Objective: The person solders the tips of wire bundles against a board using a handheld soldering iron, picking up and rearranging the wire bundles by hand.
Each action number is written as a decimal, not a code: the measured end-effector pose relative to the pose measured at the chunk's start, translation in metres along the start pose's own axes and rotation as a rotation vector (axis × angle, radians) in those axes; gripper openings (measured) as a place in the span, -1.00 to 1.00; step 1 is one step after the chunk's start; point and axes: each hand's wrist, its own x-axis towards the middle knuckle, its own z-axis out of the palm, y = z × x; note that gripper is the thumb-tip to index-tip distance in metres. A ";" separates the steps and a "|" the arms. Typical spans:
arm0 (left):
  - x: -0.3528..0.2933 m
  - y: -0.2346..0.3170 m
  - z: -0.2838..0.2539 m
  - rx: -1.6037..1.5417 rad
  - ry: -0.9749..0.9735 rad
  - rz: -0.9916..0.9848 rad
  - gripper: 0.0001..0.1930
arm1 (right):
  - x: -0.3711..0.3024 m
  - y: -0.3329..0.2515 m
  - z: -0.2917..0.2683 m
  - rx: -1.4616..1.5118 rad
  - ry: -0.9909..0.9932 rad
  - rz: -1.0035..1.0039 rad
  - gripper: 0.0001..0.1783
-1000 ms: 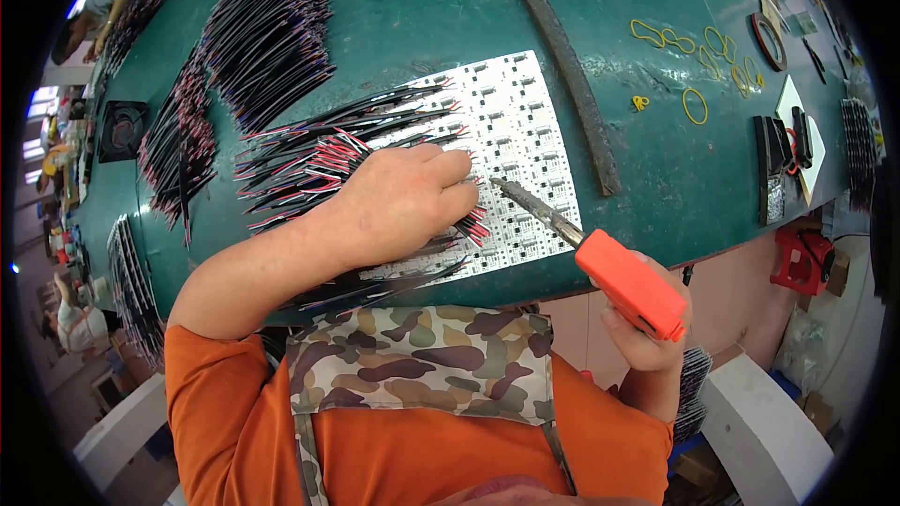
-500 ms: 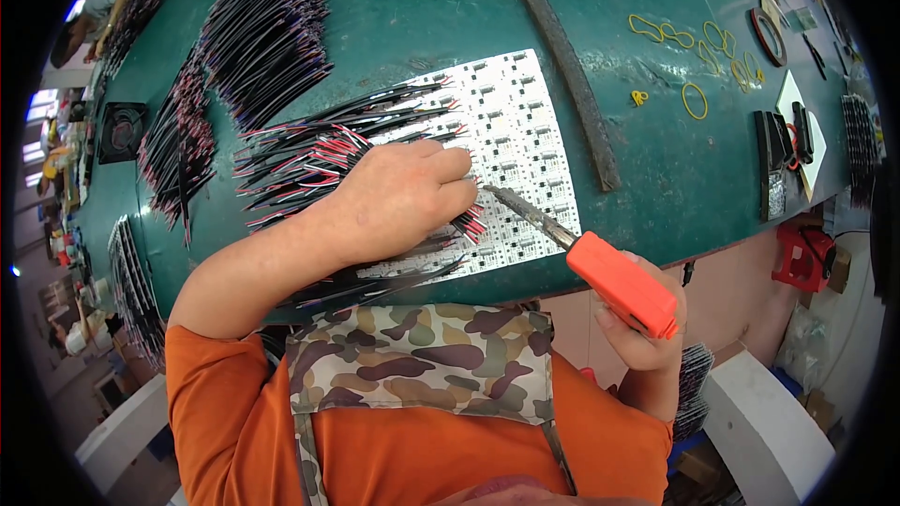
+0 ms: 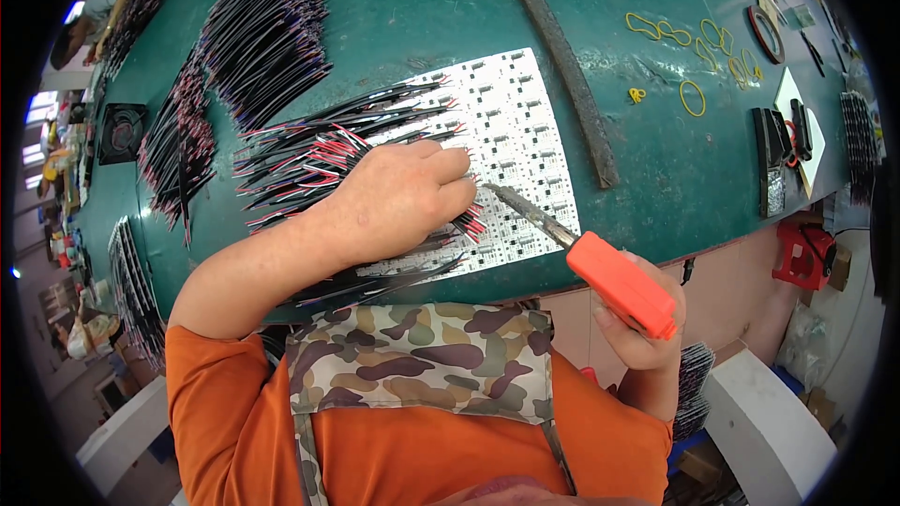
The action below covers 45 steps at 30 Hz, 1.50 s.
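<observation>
A white circuit board panel [image 3: 511, 122] with rows of small parts lies on the table, and black, red and white wires [image 3: 323, 117] spread over its left part. My left hand [image 3: 408, 192] rests over the panel, closed on a bundle of wires whose red and black ends stick out below the fingers. Its fingertips are partly hidden. In my right hand [image 3: 637, 319] is a red-handled soldering iron [image 3: 619, 281], pointing up and left. The iron's dark tip is at the panel, just right of my left fingers; whether it touches cannot be made out.
Large wire bundles [image 3: 267, 33] lie at the far left, near a black fan [image 3: 122, 131]. A dark bar [image 3: 567, 80] lies right of the panel. Yellow rubber bands [image 3: 692, 98], a tape roll [image 3: 766, 36] and black-handled scissors [image 3: 800, 131] are on the right of the green table [image 3: 422, 19].
Hardly anything differs. My hands, the wires and the soldering iron stay nearly in place, and the view has shifted very slightly.
</observation>
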 end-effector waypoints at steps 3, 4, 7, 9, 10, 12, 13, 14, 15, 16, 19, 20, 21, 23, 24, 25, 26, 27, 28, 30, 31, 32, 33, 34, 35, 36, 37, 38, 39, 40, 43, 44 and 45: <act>-0.001 0.001 -0.001 0.015 -0.003 0.002 -0.92 | -0.014 0.002 -0.003 0.056 0.020 0.107 -0.36; 0.000 0.001 -0.001 0.015 -0.006 0.004 -0.92 | -0.014 0.002 -0.004 0.056 0.022 0.108 -0.36; -0.001 0.001 -0.001 0.001 -0.006 -0.002 -0.92 | -0.014 0.002 -0.004 -0.018 0.037 0.033 -0.34; -0.001 -0.002 -0.001 -0.027 -0.028 -0.017 -0.83 | -0.016 0.002 -0.002 -0.024 0.061 0.029 -0.31; -0.001 -0.004 -0.002 -0.058 -0.050 -0.032 -0.73 | -0.017 0.002 -0.001 -0.024 0.065 0.025 -0.31; 0.001 -0.009 -0.010 -0.115 -0.078 -0.027 -0.70 | -0.019 0.002 0.001 0.065 0.105 0.118 -0.38; 0.002 -0.011 -0.014 -0.178 -0.108 -0.028 -0.67 | -0.020 0.002 0.001 0.068 0.108 0.112 -0.38; 0.003 -0.011 -0.019 -0.240 -0.110 -0.032 -0.66 | -0.020 0.002 0.000 0.059 0.102 0.113 -0.37; 0.003 -0.012 -0.022 -0.230 -0.111 -0.033 -0.66 | -0.020 0.003 0.000 0.050 0.097 0.113 -0.37; 0.004 -0.012 -0.026 -0.235 -0.101 -0.079 -0.67 | -0.020 0.002 0.000 0.053 0.105 0.104 -0.37; 0.007 -0.010 -0.037 -0.230 0.027 -0.134 -0.74 | -0.021 -0.001 -0.002 0.055 0.119 0.092 -0.37; 0.009 -0.007 -0.045 -0.261 0.008 -0.248 -0.78 | -0.022 -0.001 -0.002 0.072 0.131 0.075 -0.38; 0.011 -0.005 -0.052 -0.292 -0.009 -0.363 -0.76 | -0.023 -0.001 -0.001 0.090 0.144 0.058 -0.38; 0.010 -0.004 -0.056 -0.348 0.005 -0.384 -0.73 | -0.023 -0.003 -0.003 0.098 0.144 0.042 -0.39; 0.010 -0.002 -0.058 -0.408 0.022 -0.411 -0.73 | -0.024 -0.003 -0.003 0.103 0.134 0.041 -0.39; 0.010 0.001 -0.058 -0.473 0.039 -0.440 -0.73 | -0.025 -0.003 -0.002 0.103 0.140 0.034 -0.39; 0.010 0.002 -0.061 -0.415 0.023 -0.433 -0.73 | -0.027 -0.002 -0.001 0.116 0.149 0.040 -0.38; 0.010 0.002 -0.060 -0.412 0.023 -0.429 -0.73 | -0.028 -0.002 -0.001 0.129 0.158 0.049 -0.38; 0.009 0.003 -0.057 -0.395 0.043 -0.418 -0.75 | -0.029 -0.002 -0.001 0.129 0.157 0.051 -0.38; 0.006 0.003 -0.048 -0.386 0.059 -0.410 -0.75 | -0.029 -0.003 -0.002 0.125 0.146 0.040 -0.37; 0.003 0.003 -0.042 -0.350 0.084 -0.307 -0.78 | -0.030 -0.003 -0.001 0.125 0.141 0.048 -0.37; 0.001 0.004 -0.037 -0.315 0.109 -0.206 -0.80 | -0.031 -0.003 0.000 0.130 0.156 0.031 -0.37; -0.002 0.006 -0.033 -0.285 0.046 -0.153 -0.77 | -0.033 -0.003 0.001 0.136 0.171 0.014 -0.37; -0.005 0.007 -0.027 -0.275 0.009 -0.117 -0.73 | -0.034 -0.002 0.001 0.137 0.163 0.023 -0.37; -0.009 0.009 -0.020 -0.266 -0.028 -0.081 -0.69 | -0.036 -0.002 0.000 0.118 0.142 0.044 -0.37; -0.010 0.012 -0.013 -0.183 -0.047 -0.059 -0.62 | -0.037 -0.001 -0.001 0.099 0.121 0.064 -0.37; -0.009 0.013 -0.008 -0.194 -0.048 -0.058 -0.62 | -0.039 0.000 0.001 0.097 0.117 0.074 -0.37; -0.009 0.014 -0.003 -0.113 -0.060 -0.059 -0.72 | -0.042 0.001 0.005 0.146 0.146 0.091 -0.36; -0.008 0.015 0.000 -0.032 -0.072 -0.060 -0.80 | -0.043 0.002 0.006 0.195 0.175 0.106 -0.35; -0.009 0.017 0.000 -0.003 -0.075 -0.069 -0.83 | -0.042 0.001 0.006 0.195 0.171 0.113 -0.35; -0.010 0.020 0.003 0.045 -0.060 -0.049 -0.86 | -0.040 0.000 0.003 0.203 0.131 0.140 -0.35; -0.011 0.021 0.004 0.041 -0.060 -0.052 -0.86 | -0.039 0.001 0.003 0.174 0.109 0.146 -0.36; -0.011 0.022 0.003 0.052 -0.062 -0.045 -0.87 | -0.039 0.002 0.002 0.145 0.086 0.151 -0.36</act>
